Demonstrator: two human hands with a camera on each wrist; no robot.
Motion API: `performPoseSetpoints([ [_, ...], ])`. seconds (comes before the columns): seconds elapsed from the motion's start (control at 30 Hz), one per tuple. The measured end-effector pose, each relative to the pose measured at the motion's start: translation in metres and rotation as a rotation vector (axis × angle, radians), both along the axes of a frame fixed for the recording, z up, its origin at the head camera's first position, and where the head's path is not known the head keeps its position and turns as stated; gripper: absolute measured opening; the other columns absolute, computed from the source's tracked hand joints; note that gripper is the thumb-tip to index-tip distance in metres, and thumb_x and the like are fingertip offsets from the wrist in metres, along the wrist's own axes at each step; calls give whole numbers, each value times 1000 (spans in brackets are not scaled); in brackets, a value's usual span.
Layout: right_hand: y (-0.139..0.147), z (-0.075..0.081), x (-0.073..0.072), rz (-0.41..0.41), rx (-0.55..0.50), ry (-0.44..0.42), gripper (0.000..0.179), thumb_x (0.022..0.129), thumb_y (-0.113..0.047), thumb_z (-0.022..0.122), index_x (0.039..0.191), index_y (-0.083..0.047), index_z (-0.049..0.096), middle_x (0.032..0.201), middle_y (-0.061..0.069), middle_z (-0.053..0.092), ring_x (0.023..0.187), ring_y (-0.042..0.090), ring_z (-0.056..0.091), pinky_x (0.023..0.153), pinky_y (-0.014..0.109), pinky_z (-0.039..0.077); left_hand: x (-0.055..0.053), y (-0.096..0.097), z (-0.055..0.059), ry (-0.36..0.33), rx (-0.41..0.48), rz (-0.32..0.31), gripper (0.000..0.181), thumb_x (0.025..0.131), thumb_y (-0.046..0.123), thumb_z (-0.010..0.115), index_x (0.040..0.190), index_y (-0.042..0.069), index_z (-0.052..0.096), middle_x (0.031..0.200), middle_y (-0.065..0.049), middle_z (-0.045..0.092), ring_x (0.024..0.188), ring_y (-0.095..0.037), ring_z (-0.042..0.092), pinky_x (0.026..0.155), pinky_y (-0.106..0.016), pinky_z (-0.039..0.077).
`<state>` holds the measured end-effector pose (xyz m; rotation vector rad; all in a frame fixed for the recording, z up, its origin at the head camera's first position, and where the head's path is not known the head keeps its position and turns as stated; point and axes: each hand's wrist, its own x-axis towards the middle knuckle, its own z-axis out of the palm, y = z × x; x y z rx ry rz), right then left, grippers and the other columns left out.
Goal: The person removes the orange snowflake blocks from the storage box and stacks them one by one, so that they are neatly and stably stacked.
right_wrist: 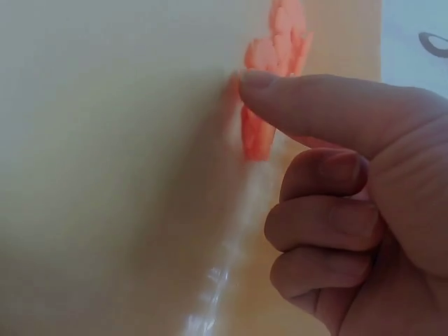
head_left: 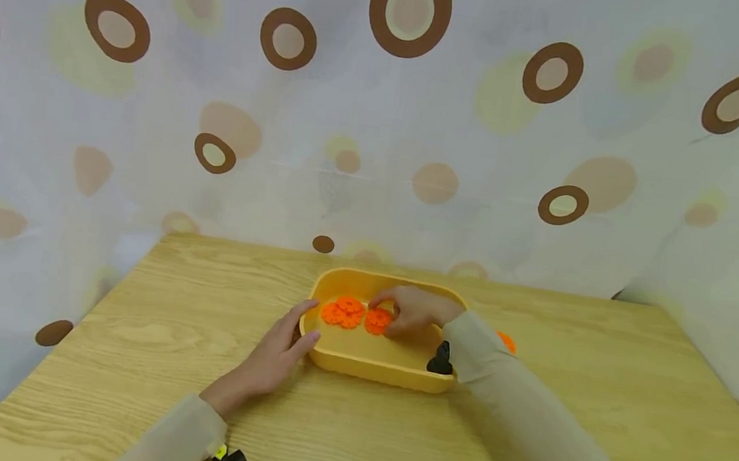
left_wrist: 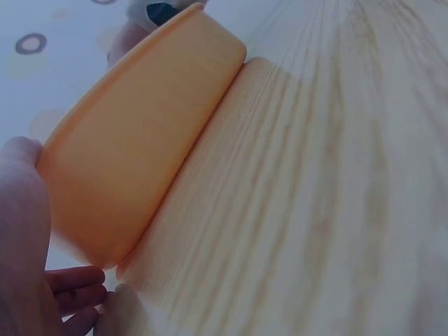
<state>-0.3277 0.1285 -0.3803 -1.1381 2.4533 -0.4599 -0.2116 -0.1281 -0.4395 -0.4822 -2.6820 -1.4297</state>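
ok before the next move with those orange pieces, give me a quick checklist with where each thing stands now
1. Tray sits on the table: ok, its base meets the wood in the left wrist view.
2. Left hand steadies the tray: ok, thumb and fingers are at its left end.
3. Right hand is at the near orange pieces: ok, thumb and finger are on them.
4. Those pieces are lifted off the tray floor: cannot tell.
5. Left cluster is clear of both hands: ok.
6. Outside orange piece is fully visible: not ok, the right sleeve partly hides it.
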Motion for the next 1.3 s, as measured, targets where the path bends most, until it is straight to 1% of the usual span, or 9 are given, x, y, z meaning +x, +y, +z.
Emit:
performPoseSetpoints([
  [0.07, -2, 1, -1, -1, 0, -2, 52, 79, -5, 71, 129, 1, 57, 83, 5, 54, 61, 9, 40, 60, 21, 37, -1, -2, 1, 4, -3, 3, 52, 102, 31, 48, 148, 15, 32, 148, -19, 37, 126, -33, 42, 106, -53, 33],
  [0.23, -5, -1, 0, -3, -23, 10, 50, 78, -4, 72, 126, 1, 58, 87, 5, 56, 63, 9, 42, 61, 20, 38, -1, -4, 2, 14, -27, 11, 52, 101, 31, 48, 148, 15, 33, 141, -17, 44, 110, -29, 44, 98, -47, 36],
  [0.53, -6, 0, 5, -18, -27, 54, 42, 78, -6, 73, 118, 0, 60, 105, 9, 61, 74, 13, 44, 69, 24, 40, 1, -5, 4, 32, -33, -14, 53, 102, 29, 47, 149, 12, 31, 144, -19, 41, 116, -30, 45, 100, -48, 36],
  [0.77, -5, 4, 3, -40, 10, 63, 46, 78, -8, 74, 119, 6, 58, 85, 8, 57, 69, 12, 42, 68, 24, 38, 0, -5, 4, 35, -53, 3, 52, 102, 29, 47, 149, 13, 31, 124, -15, 50, 99, -24, 44, 87, -39, 36],
  [0.83, -5, 4, 2, -33, 11, 68, 44, 78, -8, 74, 117, 5, 60, 86, 7, 59, 69, 11, 42, 67, 24, 39, -1, -6, 4, 40, -59, 12, 52, 102, 29, 48, 149, 14, 32, 126, -14, 50, 100, -23, 44, 88, -39, 36],
  [1.0, -7, 4, -1, -39, 19, 82, 40, 77, -7, 74, 113, 4, 61, 95, 9, 61, 74, 13, 45, 71, 25, 41, -2, -7, 6, 52, -51, 11, 51, 102, 28, 48, 148, 13, 32, 114, -12, 51, 96, -22, 44, 85, -37, 36],
  [1.13, -7, 4, -2, -51, 33, 82, 40, 76, -7, 74, 113, 3, 61, 92, 7, 59, 75, 14, 45, 70, 25, 40, -2, -7, 7, 35, -49, 9, 52, 102, 28, 47, 149, 12, 31, 108, -10, 50, 93, -20, 43, 83, -35, 35],
  [1.2, -5, 4, 0, -56, 31, 77, 41, 76, -8, 74, 113, 3, 61, 92, 7, 59, 75, 14, 45, 71, 26, 41, -1, -5, 6, 27, -40, 4, 52, 102, 28, 48, 149, 12, 32, 116, -11, 51, 97, -21, 44, 86, -36, 37],
  [1.3, -2, 2, 4, -73, 17, 54, 42, 75, -7, 74, 113, 4, 61, 84, 5, 57, 71, 13, 43, 69, 25, 39, -1, -4, 3, 21, -32, -9, 52, 102, 27, 48, 149, 12, 32, 109, -9, 51, 93, -19, 44, 83, -32, 37],
])
